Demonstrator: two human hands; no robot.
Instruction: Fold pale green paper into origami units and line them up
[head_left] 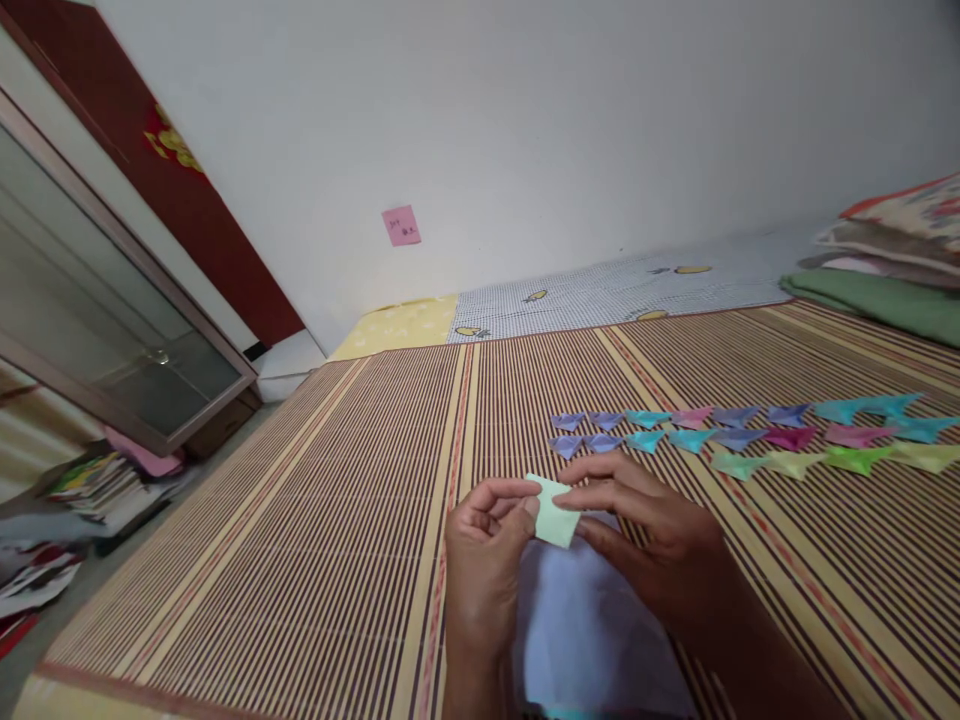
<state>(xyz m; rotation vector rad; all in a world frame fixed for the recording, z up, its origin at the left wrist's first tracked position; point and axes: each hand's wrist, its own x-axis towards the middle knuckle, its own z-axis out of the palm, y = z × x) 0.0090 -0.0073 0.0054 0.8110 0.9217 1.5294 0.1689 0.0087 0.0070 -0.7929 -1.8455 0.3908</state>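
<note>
A small pale green piece of paper (553, 512), roughly square, is held up between my two hands. My left hand (491, 535) pinches its left edge between thumb and forefinger, the other fingers curled. On the opposite side, my right hand (637, 515) grips the paper with its fingers over the near face and the thumb below, partly hidden. Beneath the hands lies a pale bluish-purple sheet (592, 620), slightly blurred. Beyond my right hand, several folded paper pieces (645, 440) in purple, blue, pink and green sit in rows.
A striped bamboo mat (315, 520) covers the bed. Folded bedding (885, 270) is stacked at the far right against the white wall. A pink note (401, 226) is stuck on that wall. At the left stand a glass-panelled door (120, 280) and a pile of books (97, 485).
</note>
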